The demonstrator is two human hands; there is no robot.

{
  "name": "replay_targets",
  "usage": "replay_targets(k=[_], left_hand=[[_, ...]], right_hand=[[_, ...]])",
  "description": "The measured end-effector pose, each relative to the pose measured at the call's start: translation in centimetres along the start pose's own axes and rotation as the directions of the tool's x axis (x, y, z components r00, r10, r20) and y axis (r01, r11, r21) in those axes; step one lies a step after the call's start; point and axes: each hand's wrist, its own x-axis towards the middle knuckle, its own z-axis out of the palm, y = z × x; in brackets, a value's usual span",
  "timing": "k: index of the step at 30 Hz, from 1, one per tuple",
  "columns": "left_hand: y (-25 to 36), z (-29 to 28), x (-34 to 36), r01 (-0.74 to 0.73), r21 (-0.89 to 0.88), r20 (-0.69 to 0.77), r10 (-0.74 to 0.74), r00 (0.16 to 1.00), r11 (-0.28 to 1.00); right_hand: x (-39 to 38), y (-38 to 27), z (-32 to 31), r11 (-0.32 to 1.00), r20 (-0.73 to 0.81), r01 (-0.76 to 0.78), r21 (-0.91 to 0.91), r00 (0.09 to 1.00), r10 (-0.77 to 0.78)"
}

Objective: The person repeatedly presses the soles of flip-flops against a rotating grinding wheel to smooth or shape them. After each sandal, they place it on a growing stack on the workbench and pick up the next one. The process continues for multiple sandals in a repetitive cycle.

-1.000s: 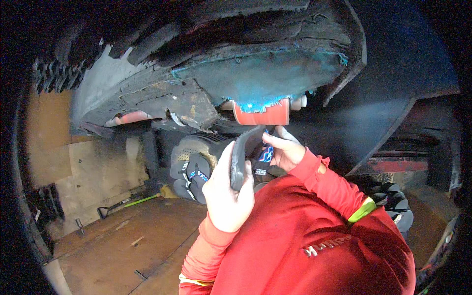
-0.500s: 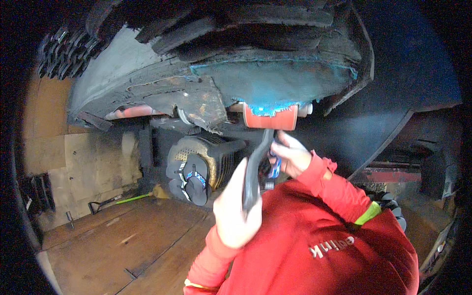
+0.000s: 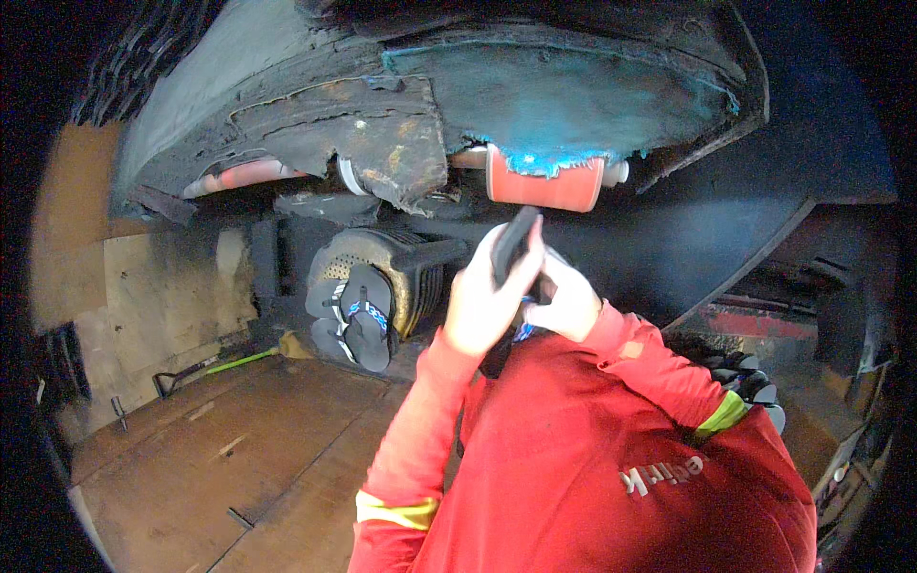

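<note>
Head view: the left hand (image 3: 478, 301) and right hand (image 3: 570, 298) both grasp a dark sandal (image 3: 514, 246) just below a red roller (image 3: 544, 188), where a slipping grip could let fingers (image 3: 527, 264) scrape against it.

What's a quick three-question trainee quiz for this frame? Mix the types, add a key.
1. True or false: the left hand grips a dark flat piece.

2. What colour is the thin handle lying on the floor?
a) white
b) yellow-green
c) purple

3. Fill in: in the picture, the flip-flops with blue-patterned straps are to the ____ of the left hand.

Key: 1. True; 2. b; 3. left
</note>
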Motion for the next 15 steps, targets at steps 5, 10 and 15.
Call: replay_targets(k=[5,10,15], left_hand=[[1.8,1.2,2.8,0.075,0.149,0.008,-0.077,0.997,0.986],[0.5,2.4,4.1,0.156,0.354,0.042,-0.183,0.982,0.922],[-1.2,4.3,2.7,0.082,0.076,-0.102,-0.074,0.992,0.994]], right_hand=[[-0.1,-0.6,0.0,0.948,-0.008,-0.195,0.252,0.979,0.204],[1.3,-1.4,-1.9,0.860,0.043,-0.266,0.435,0.960,0.275],[1.3,-0.7,-4.4,0.948,0.006,0.043,-0.315,0.999,-0.043]])
